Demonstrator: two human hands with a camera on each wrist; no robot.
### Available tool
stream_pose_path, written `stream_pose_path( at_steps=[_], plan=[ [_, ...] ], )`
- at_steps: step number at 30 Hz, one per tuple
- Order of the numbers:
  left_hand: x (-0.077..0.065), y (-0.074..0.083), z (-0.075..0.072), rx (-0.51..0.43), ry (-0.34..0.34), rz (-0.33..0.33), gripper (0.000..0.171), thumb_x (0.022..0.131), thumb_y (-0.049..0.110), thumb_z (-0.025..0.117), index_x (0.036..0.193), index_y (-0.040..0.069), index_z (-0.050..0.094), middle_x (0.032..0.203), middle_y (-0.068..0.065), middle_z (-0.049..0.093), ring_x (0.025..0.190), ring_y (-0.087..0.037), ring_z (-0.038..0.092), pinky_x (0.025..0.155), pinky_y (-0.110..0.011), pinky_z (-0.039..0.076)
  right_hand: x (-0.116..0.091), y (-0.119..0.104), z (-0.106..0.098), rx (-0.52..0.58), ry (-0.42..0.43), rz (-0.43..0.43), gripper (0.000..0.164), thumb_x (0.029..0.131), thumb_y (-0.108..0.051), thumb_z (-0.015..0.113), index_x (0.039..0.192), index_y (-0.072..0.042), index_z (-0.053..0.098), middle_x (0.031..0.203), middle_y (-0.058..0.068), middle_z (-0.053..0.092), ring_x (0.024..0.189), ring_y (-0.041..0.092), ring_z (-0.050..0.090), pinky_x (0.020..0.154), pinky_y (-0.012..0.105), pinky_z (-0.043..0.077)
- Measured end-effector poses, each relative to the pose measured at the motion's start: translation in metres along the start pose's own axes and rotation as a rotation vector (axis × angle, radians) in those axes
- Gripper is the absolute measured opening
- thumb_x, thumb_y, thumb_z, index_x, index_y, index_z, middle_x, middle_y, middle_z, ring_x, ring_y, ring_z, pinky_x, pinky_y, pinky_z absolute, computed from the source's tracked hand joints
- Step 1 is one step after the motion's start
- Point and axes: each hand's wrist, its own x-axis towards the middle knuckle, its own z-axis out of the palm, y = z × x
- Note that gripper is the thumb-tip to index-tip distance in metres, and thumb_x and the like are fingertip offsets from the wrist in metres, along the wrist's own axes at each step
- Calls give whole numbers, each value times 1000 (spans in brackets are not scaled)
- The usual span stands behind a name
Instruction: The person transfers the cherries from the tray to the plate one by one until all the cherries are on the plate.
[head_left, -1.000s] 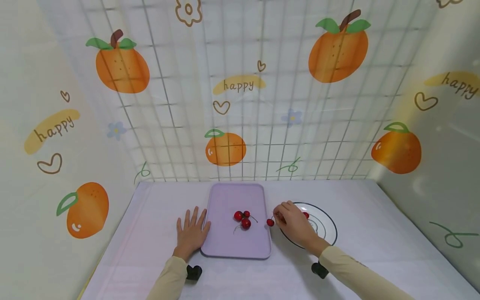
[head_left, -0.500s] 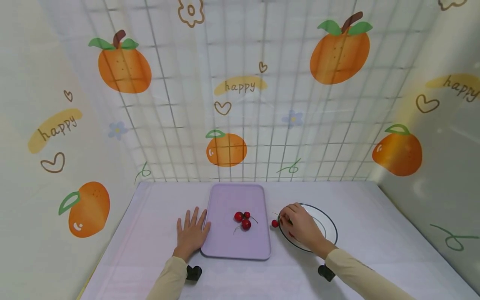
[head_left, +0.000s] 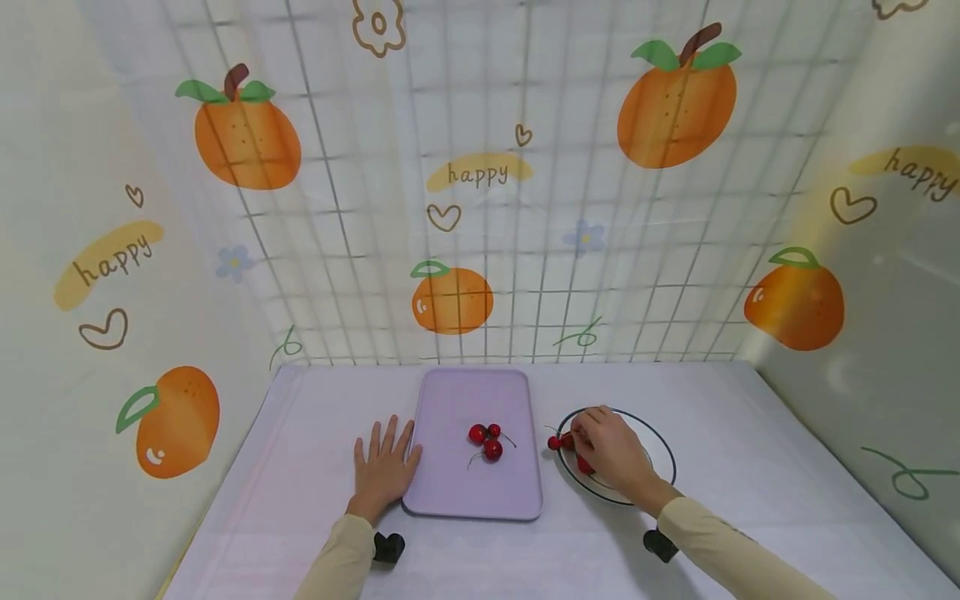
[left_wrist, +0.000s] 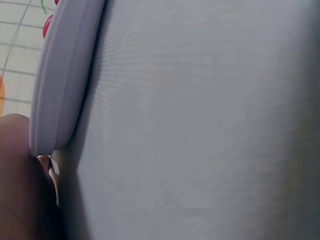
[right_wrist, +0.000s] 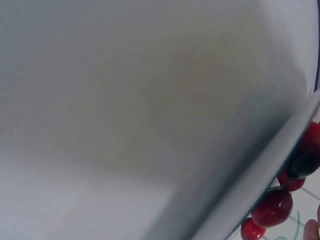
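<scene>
My left hand lies flat with spread fingers on the table, thumb at the left edge of a lilac tray. On the tray sit red cherries with thin stems. My right hand reaches over a white plate with a dark rim line. Its bent fingertips pinch at a cherry at the plate's left rim; its stem points up left. More red fruit shows under the fingers. Several cherries appear above the plate's edge in the right wrist view; the fingertips' grip is mostly hidden.
A black heart-shaped piece is by the left wrist and a dark one by the right wrist. A white cloth covers the table. Printed curtains with oranges enclose the back and sides.
My right hand has moved slightly right over the plate, and the cherry has come with it to the left rim. More red fruit now shows beside the fingers. My left hand stays put.
</scene>
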Motion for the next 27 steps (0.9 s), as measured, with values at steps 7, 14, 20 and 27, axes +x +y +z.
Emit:
stream_pose_path(
  at_steps=[7,14,20,27],
  plan=[
    [2,-1,1,22,-8,-6,62,107,54,32,163,28,29,176,-4,15,164,-37,4,128,-66,-1,0,0,-8,-18,-10,36,14,83,-5,81,93,-8,71,88,2,70,86,18,57,76,37,59],
    [0,0,1,13,-16,-9,63,107,53,32,164,27,28,176,-4,14,164,-37,3,128,-65,-3,-5,7,-9,-55,19,42,13,82,-5,81,91,-9,72,86,2,70,82,17,57,72,36,56],
    [-1,0,2,19,-16,-11,63,107,55,29,164,28,26,176,-4,12,164,-36,2,128,-65,-4,-8,13,-7,-91,30,38,10,83,-6,79,90,-9,72,87,4,73,82,21,59,70,37,52],
    [-2,1,1,4,-4,-2,63,107,54,31,164,26,28,176,-5,14,164,-38,3,128,-65,-3,-8,14,-8,-90,60,35,11,86,-9,78,93,-9,70,88,5,70,85,23,59,71,40,51]
  ],
)
